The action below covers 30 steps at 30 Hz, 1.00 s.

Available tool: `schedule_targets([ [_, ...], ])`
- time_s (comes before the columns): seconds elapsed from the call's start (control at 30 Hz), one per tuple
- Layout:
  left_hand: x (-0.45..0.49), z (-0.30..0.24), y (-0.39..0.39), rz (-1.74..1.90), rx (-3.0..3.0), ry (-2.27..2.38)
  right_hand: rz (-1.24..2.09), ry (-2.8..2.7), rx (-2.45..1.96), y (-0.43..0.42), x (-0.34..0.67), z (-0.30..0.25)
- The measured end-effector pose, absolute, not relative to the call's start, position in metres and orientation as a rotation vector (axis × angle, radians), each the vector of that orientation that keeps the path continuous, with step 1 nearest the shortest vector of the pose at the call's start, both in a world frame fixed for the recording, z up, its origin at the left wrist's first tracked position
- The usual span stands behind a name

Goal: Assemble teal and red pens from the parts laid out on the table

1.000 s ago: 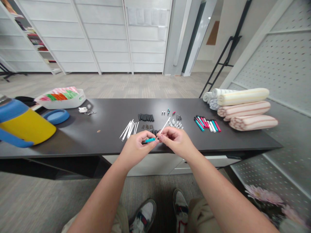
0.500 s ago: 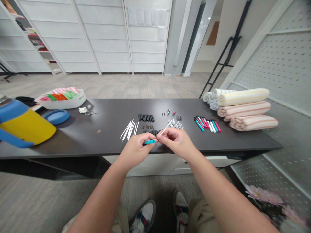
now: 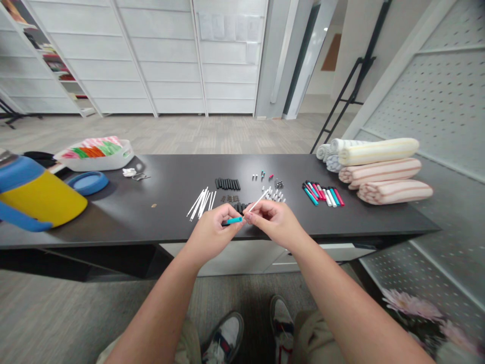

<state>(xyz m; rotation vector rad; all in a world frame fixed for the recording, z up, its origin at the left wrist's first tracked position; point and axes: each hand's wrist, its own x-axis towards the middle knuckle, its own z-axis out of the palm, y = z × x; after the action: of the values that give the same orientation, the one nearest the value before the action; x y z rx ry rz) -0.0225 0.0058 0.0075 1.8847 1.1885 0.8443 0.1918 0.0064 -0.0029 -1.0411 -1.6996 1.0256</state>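
Observation:
My left hand (image 3: pixel 212 231) is closed around a short teal pen barrel (image 3: pixel 234 220) that points right. My right hand (image 3: pixel 276 220) pinches a thin white refill rod (image 3: pixel 258 200), whose near end meets the open tip of the teal barrel. Both hands hover over the front edge of the dark table (image 3: pixel 170 222). Just beyond them lie a fan of white rods (image 3: pixel 202 201), rows of black pen parts (image 3: pixel 228 183) and small loose pieces (image 3: pixel 276 193).
Assembled pens in teal, red and white (image 3: pixel 323 193) lie to the right, beside rolled striped towels (image 3: pixel 381 169). At the left are a yellow and blue jug (image 3: pixel 36 196), a blue lid (image 3: pixel 88 181) and a white tray of coloured items (image 3: pixel 94 150).
The white rod has slid further into the teal barrel, so less of it sticks out. My right hand has moved slightly towards the left hand.

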Motion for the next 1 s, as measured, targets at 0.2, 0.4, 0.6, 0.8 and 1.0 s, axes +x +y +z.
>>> schedule_targets([
  [0.2, -0.0238, 0.0137, 0.0052, 0.809, 1.991, 1.135, 1.002, -1.697, -1.065, 0.0066, 0.1914, -0.0028],
  [0.4, -0.0244, 0.0093, 0.0061, 0.819, 1.976, 1.142, 0.995, -1.714, -1.061, 0.0068, 0.1916, -0.0037],
  [0.6, -0.0238, 0.0090, 0.0051, 0.813, 1.947, 1.151, 0.983, -1.730, -1.073, 0.0072, 0.1922, -0.0057],
  [0.8, -0.0234, 0.0114, 0.0044, 0.807, 1.961, 1.146, 0.997, -1.726, -1.070, 0.0075, 0.1916, -0.0037],
  [1.0, -0.0237, 0.0115, 0.0047, 0.798, 1.961, 1.087, 0.996, -1.737, -1.060, 0.0077, 0.1923, -0.0067],
])
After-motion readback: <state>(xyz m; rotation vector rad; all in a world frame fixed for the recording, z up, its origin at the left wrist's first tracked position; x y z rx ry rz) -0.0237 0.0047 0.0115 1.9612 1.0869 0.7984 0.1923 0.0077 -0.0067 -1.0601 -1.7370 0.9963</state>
